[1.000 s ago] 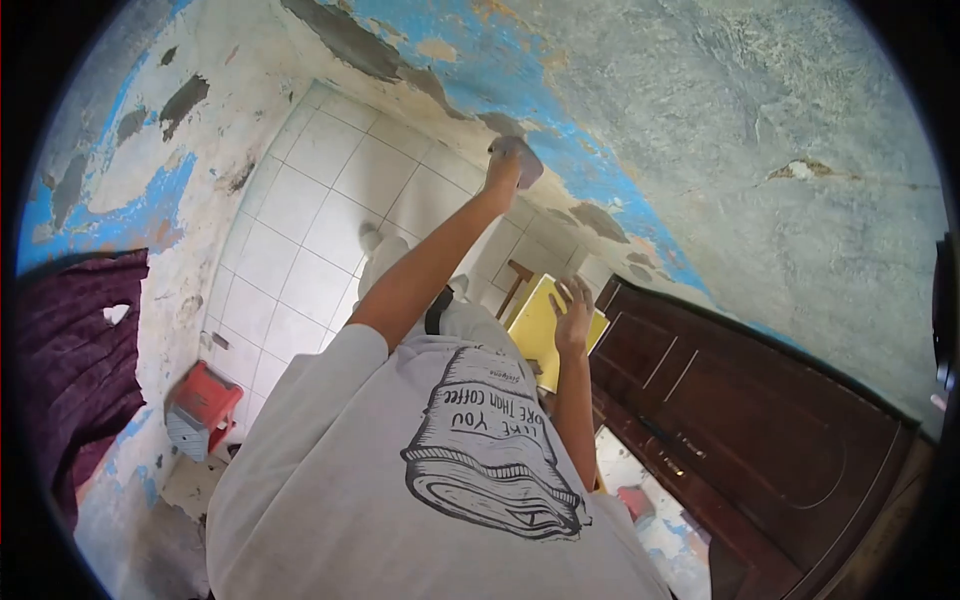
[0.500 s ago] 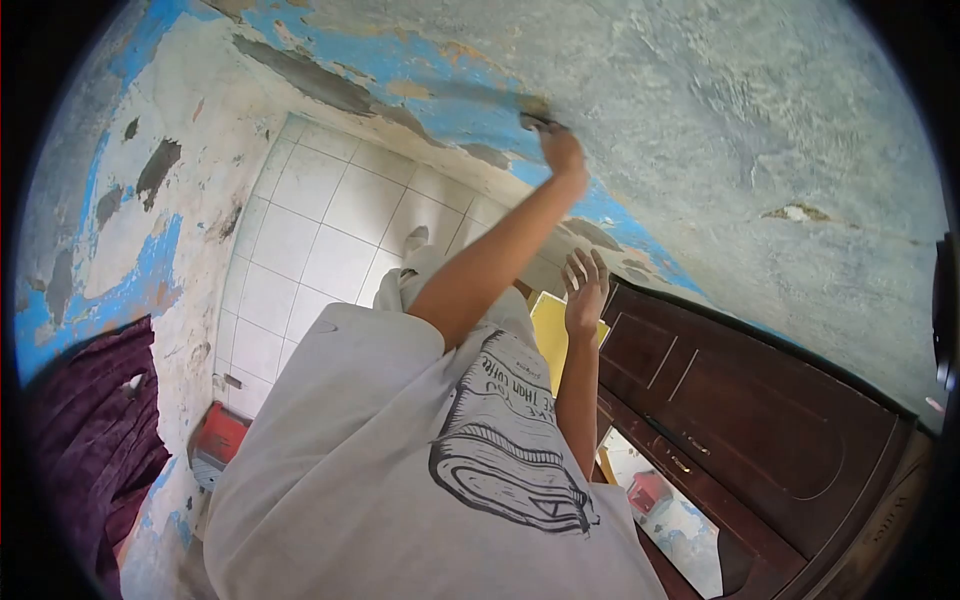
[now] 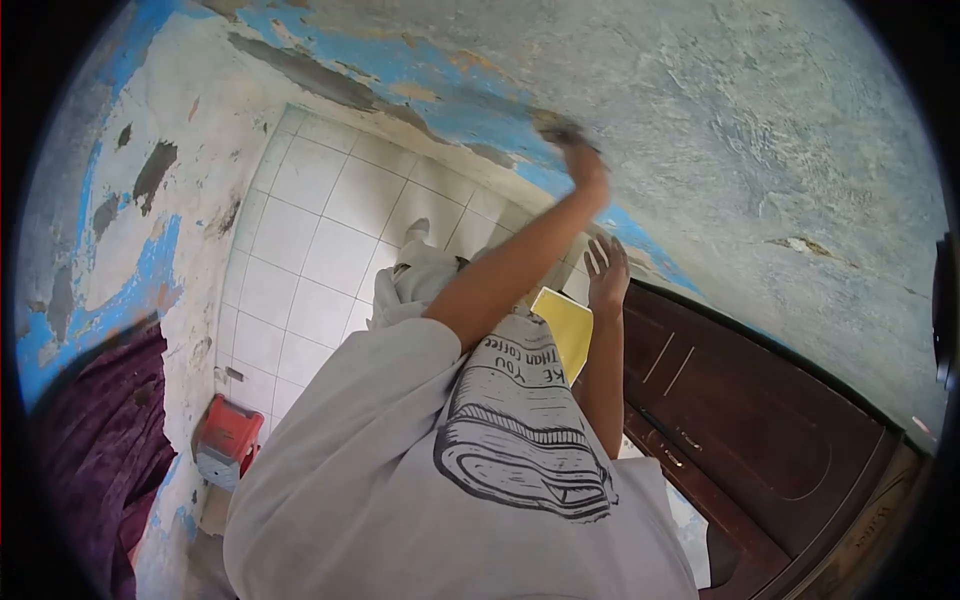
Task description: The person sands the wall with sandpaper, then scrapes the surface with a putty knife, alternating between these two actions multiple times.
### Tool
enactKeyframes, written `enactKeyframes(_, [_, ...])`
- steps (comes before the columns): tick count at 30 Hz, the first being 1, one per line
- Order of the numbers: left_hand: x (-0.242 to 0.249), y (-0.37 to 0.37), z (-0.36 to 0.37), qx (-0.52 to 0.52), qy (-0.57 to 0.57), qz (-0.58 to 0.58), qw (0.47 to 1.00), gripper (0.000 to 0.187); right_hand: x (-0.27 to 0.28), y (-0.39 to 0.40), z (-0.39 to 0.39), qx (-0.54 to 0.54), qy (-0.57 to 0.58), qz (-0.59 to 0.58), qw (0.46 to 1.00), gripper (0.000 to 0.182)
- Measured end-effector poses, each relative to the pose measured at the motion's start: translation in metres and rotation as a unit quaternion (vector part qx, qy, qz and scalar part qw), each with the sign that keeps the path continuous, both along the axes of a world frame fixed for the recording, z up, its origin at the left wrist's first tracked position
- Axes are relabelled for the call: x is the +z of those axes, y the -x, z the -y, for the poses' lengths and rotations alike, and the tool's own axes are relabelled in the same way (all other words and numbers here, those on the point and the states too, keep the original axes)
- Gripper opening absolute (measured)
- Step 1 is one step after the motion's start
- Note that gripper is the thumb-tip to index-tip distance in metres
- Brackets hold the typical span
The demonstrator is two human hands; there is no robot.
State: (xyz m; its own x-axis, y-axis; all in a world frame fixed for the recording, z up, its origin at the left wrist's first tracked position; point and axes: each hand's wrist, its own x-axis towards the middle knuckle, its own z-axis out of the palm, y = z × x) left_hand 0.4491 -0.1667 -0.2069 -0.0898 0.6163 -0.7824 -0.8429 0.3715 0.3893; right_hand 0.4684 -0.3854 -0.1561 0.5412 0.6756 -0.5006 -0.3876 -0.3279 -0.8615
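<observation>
My left hand [image 3: 588, 165] is closed around a dark, flat hand tool [image 3: 560, 130], smeared by motion, at the wall. The tool lies where bright blue paint [image 3: 480, 118] meets rough grey-green wall [image 3: 720, 120]. Lower down, my right hand [image 3: 607, 272] is raised with its fingers stretched and parted, close to the wall, holding nothing. A yellow panel [image 3: 563, 330] shows beside the right forearm.
Dark wooden cabinet doors [image 3: 745, 400] stand at the right. White tiles [image 3: 325, 240] cover the floor, with a red and grey stool-like object [image 3: 228, 440] at the lower left. A purple cloth [image 3: 100, 450] hangs by the peeling left wall [image 3: 190, 150].
My left hand has moved right and slightly down along the wall with the tool. The right hand appears a little further right and higher, and the view has shifted slightly.
</observation>
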Motion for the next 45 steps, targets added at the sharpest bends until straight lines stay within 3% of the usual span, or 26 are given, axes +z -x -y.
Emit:
enactKeyframes(1, [-0.04,0.02,-0.011,0.022,-0.104,0.183,0.977,0.056,0.004,0.002,-0.003,0.006,-0.01,0.01,1.0,0.052])
enactKeyframes(2, [-0.086,0.032,-0.02,-0.006,-0.151,0.225,0.963,0.054,0.006,0.004,-0.006,0.011,-0.023,0.021,0.999,0.052])
enactKeyframes(4, [-0.003,0.07,-0.013,0.056,-0.023,0.174,0.983,0.052,0.006,0.006,-0.005,0.023,-0.033,0.033,0.999,0.049])
enactKeyframes(5, [0.018,0.067,-0.001,0.025,-0.038,0.16,0.986,0.052,0.005,0.01,-0.004,0.021,-0.029,0.036,0.999,0.048])
enactKeyframes(7, [0.046,0.055,0.016,-0.039,-0.068,0.125,0.989,0.051,-0.01,0.01,0.003,0.011,-0.024,0.013,1.0,0.047])
enactKeyframes(10, [0.061,0.054,-0.007,0.033,0.002,0.199,0.98,0.05,-0.032,0.007,0.016,-0.043,-0.014,-0.043,0.998,0.048])
enactKeyframes(11, [-0.009,0.042,-0.026,0.053,-0.033,0.188,0.98,0.045,-0.034,0.006,0.018,-0.04,-0.02,-0.041,0.998,0.049])
enactKeyframes(12, [-0.031,0.054,-0.025,0.044,-0.032,0.217,0.975,0.043,-0.033,0.007,0.022,-0.038,-0.02,-0.039,0.998,0.05])
enactKeyframes(15, [-0.054,0.076,-0.02,-0.034,-0.044,0.228,0.972,0.039,-0.031,0.007,0.025,-0.032,-0.026,-0.039,0.998,0.052])
enactKeyframes(17, [-0.049,0.085,0.031,-0.185,-0.062,0.177,0.965,0.039,-0.037,0.011,0.031,-0.032,-0.026,-0.055,0.998,0.055])
enactKeyframes(19, [-0.018,0.112,0.074,-0.392,-0.088,0.223,0.888,0.04,-0.041,0.021,0.027,-0.072,-0.043,-0.138,0.987,0.059])
enactKeyframes(20, [-0.004,0.123,0.083,-0.503,-0.138,0.136,0.842,0.039,-0.039,0.025,0.021,-0.092,-0.056,-0.177,0.978,0.062])
enactKeyframes(22, [0.008,0.136,0.097,-0.687,-0.23,-0.032,0.688,0.039,-0.011,0.049,0.007,-0.103,-0.122,-0.224,0.962,0.06])
enactKeyframes(24, [-0.003,0.141,0.094,-0.699,-0.257,-0.075,0.663,0.038,-0.009,0.058,0.003,-0.065,-0.183,-0.228,0.954,0.053])
enactKeyframes(25, [-0.009,0.143,0.091,-0.704,-0.273,-0.096,0.649,0.037,-0.021,0.063,0.002,-0.094,-0.183,-0.16,0.965,0.042])
enactKeyframes(27, [-0.015,0.145,0.091,-0.694,-0.328,-0.183,0.614,0.031,-0.021,0.069,0.004,-0.077,-0.156,-0.096,0.98,0.037])
enactKeyframes(29, [-0.011,0.15,0.085,-0.725,-0.317,-0.283,0.542,0.035,-0.03,0.066,0.007,-0.067,-0.133,-0.085,0.985,0.034])
enactKeyframes(32, [-0.045,0.166,0.079,-0.624,-0.31,-0.223,0.682,0.043,-0.067,0.035,0.007,-0.062,-0.052,-0.014,0.997,0.037])
enactKeyframes(33, [-0.018,0.168,0.076,-0.606,-0.23,-0.179,0.74,0.049,-0.078,0.016,0.001,-0.098,-0.072,-0.036,0.992,0.039])
enactKeyframes(35, [0.014,0.172,0.06,-0.604,-0.222,-0.153,0.75,0.055,-0.113,-0.019,-0.02,-0.221,-0.084,-0.007,0.972,0.042])
enactKeyframes(37, [0.03,0.177,0.046,-0.602,-0.224,-0.117,0.758,0.061,-0.069,-0.029,-0.071,-0.373,-0.062,-0.04,0.925,0.052])
enactKeyframes(38, [0.035,0.178,0.041,-0.595,-0.219,-0.118,0.764,0.061,-0.13,-0.037,-0.102,-0.385,-0.108,0.015,0.917,0.062])
enactKeyframes(40, [0.047,0.174,0.034,-0.578,-0.207,-0.118,0.781,0.061,-0.069,-0.011,-0.135,-0.331,0.032,0.187,0.925,0.079])
enactKeyframes(41, [0.059,0.172,0.033,-0.581,-0.209,-0.119,0.777,0.065,-0.057,0.006,-0.152,-0.364,-0.013,0.121,0.923,0.081])
enactKeyframes(44, [0.068,0.172,0.02,-0.56,-0.225,-0.145,0.784,0.068,-0.045,0.001,-0.138,-0.364,-0.083,0.077,0.924,0.081])
enactKeyframes(45, [0.07,0.172,0.013,-0.534,-0.212,-0.141,0.807,0.072,-0.076,-0.018,-0.127,-0.357,-0.072,0.068,0.929,0.08])
